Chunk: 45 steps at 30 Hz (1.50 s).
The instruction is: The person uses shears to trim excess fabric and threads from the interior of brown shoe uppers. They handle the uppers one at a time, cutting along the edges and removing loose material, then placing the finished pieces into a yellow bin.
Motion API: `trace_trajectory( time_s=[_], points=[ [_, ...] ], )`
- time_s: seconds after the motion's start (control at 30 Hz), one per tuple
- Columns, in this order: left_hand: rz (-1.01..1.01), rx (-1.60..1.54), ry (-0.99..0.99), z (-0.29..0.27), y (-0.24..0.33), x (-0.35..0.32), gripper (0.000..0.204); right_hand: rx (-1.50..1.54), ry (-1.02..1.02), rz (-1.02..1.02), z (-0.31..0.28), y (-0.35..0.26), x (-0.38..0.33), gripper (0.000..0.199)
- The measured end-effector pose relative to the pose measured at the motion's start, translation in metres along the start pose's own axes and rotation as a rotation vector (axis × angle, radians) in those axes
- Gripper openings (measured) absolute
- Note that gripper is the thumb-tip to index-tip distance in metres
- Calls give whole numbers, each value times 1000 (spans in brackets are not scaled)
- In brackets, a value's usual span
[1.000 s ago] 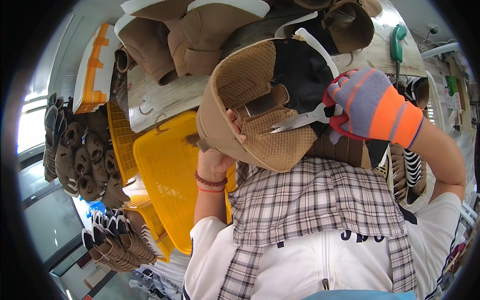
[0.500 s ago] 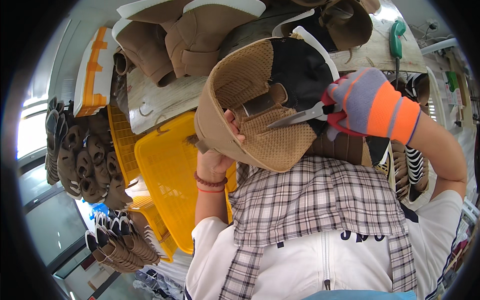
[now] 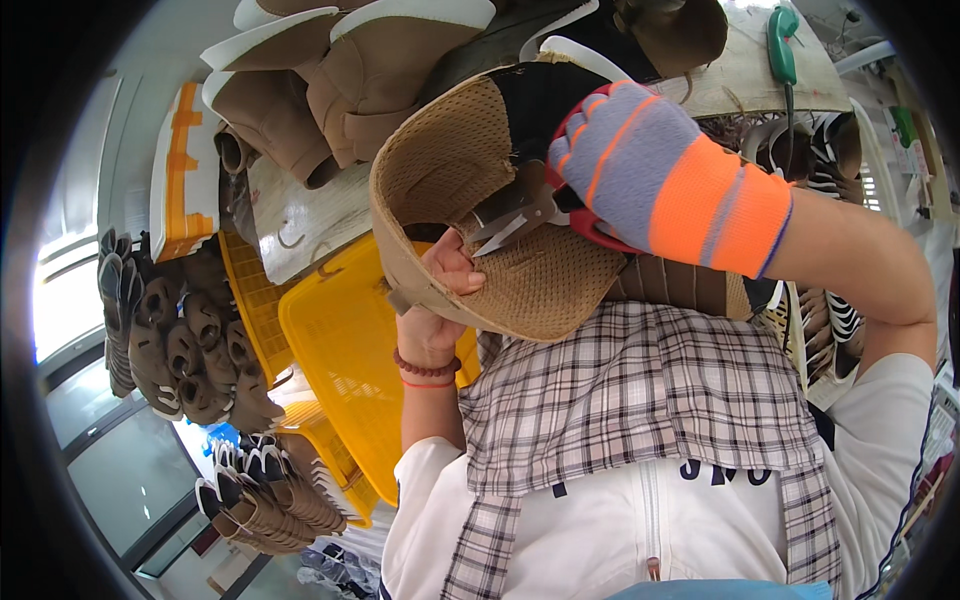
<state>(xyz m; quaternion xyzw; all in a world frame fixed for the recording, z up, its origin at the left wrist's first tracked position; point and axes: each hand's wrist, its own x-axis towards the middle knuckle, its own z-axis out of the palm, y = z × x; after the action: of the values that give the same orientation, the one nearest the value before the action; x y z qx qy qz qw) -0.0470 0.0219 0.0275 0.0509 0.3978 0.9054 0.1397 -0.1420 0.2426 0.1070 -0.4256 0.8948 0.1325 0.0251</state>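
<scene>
Grey-and-orange gloved right hand [image 3: 640, 165]: fingers curled closed around the red handles of the scissors [image 3: 520, 228]. Bare left hand [image 3: 455, 268]: fingers bent inside the brown upper [image 3: 550, 290] at upper centre of the frame, gripping its wall. Right hand obstructs part of the upper's black section. Compared with half a second ago, scissors sit further left, tips now just beside the left fingers. Surroundings: yellow crate [image 3: 335, 330] left of centre; similar uppers [image 3: 405, 70] on a worktable [image 3: 300, 220], upper left; green-handled tool [image 3: 781, 45], upper right.
</scene>
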Motion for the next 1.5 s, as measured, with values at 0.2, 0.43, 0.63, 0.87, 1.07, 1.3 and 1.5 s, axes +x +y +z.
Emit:
trace_trajectory(
  time_s=[0.2,0.43,0.63,0.87,1.07,1.3,1.5],
  points=[
    [101,114,-106,5,-1,1,65,208,4,-58,24,4,3,34],
    [25,283,-74,-12,0,-5,37,25,-13,50,0,25,-12,45],
    [-286,-84,197,-9,5,3,65,123,-56,15,20,37,-17,45],
    [-293,-21,235,-11,4,1,62,279,-326,-23,-2,26,-2,47],
    [-274,-22,213,-10,4,1,63,331,-388,-51,-6,26,5,43],
    [-294,-67,216,-12,4,4,62,268,-422,3,-8,28,5,64],
    [-225,-43,171,-13,1,3,60,252,-384,11,-8,28,3,80]
  ],
)
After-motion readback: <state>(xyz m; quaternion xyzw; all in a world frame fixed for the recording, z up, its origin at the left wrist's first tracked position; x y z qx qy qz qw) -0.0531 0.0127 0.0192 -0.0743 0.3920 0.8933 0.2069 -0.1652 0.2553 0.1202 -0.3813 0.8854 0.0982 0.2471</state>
